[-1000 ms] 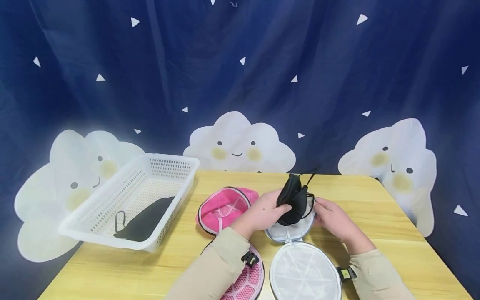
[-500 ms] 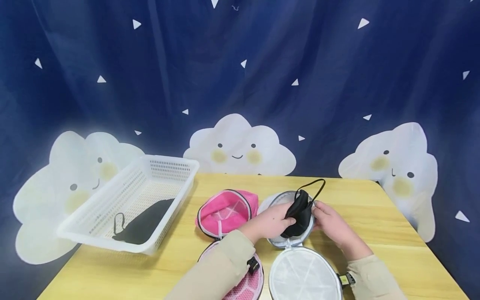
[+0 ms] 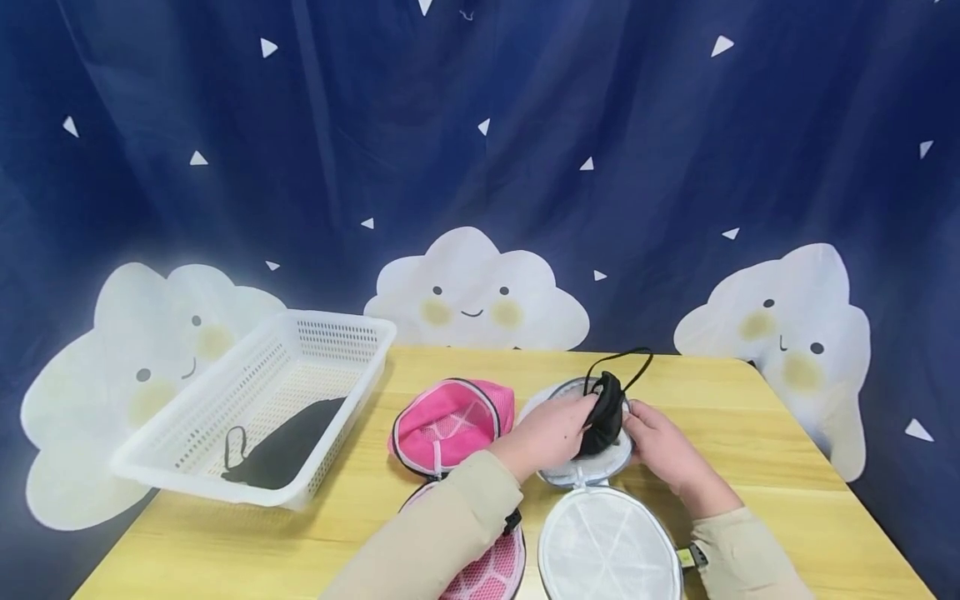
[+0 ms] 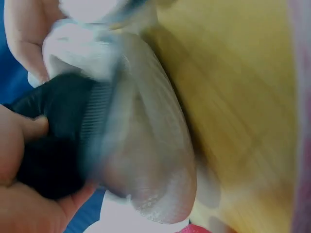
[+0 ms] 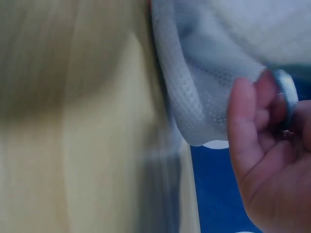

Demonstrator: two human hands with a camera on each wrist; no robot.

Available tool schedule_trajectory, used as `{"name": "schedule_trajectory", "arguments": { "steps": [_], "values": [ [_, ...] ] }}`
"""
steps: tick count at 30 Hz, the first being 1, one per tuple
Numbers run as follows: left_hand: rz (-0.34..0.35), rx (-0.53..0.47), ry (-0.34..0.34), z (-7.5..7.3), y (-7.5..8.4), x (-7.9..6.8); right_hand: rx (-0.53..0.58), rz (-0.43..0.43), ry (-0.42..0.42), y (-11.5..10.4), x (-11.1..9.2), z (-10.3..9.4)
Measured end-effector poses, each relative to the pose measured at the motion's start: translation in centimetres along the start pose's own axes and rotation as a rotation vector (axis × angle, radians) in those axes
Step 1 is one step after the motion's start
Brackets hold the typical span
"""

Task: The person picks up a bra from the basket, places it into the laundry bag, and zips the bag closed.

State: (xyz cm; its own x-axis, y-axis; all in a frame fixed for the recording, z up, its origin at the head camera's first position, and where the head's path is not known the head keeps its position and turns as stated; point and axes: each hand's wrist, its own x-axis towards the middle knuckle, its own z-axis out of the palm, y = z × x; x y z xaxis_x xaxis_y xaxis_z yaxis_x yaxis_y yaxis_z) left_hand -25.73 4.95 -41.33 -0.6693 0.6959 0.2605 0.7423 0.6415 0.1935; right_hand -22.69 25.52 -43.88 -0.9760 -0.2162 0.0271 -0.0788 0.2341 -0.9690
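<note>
My left hand (image 3: 551, 429) holds a folded black bra (image 3: 606, 417) by its near side, thumb on top of the cloth. A thin strap loops up from it. In the left wrist view the bra (image 4: 58, 141) dips into the mouth of a white mesh laundry bag (image 4: 165, 116), partly hidden behind the bag's rim. My right hand (image 3: 663, 442) is at the bag's right side. The right wrist view shows that hand (image 5: 272, 179) with its fingers curled round the bag's rim (image 5: 287, 94). The bag's round lid (image 3: 609, 546) lies folded back toward me.
Left of the white bag a pink mesh laundry bag (image 3: 427, 429) stands open, its lid (image 3: 491, 571) partly under my left sleeve. A white perforated basket (image 3: 202, 492) at the table's left holds another black garment (image 3: 292, 450) with a thin strap. A navy curtain (image 3: 480, 108) hangs behind the table.
My left hand has lowered the bra from above the white bag down into its mouth and shifted slightly right. My right hand stays at the rim.
</note>
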Motion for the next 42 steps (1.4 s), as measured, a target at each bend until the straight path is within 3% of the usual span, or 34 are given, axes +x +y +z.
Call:
{"name": "schedule_trajectory", "arguments": {
  "steps": [3, 6, 13, 23, 35, 42],
  "values": [
    [0.001, 0.097, 0.04, 0.0, 0.1, 0.1, -0.004, 0.008, -0.003, -0.2, -0.1, 0.0],
    [0.028, 0.159, 0.037, 0.2, 0.2, 0.1, 0.006, 0.025, 0.003, -0.3, -0.1, -0.1],
    [0.052, 0.235, -0.059, 1.0, 0.9, 0.0, 0.034, 0.04, 0.056, -0.2, 0.0, -0.2],
    [0.103, 0.445, -0.164, 2.3, 1.8, 0.5, 0.078, 0.0, 0.148, -0.5, 0.0, -0.1],
    [0.103, 0.47, -0.223, 2.9, 1.4, 1.4, 0.099, -0.048, 0.119, -1.1, -0.1, -0.1],
    [0.03, 0.428, -0.324, 2.4, 1.5, 2.2, 0.112, -0.096, 0.093, -1.5, -0.3, 0.0]
  ]
}}
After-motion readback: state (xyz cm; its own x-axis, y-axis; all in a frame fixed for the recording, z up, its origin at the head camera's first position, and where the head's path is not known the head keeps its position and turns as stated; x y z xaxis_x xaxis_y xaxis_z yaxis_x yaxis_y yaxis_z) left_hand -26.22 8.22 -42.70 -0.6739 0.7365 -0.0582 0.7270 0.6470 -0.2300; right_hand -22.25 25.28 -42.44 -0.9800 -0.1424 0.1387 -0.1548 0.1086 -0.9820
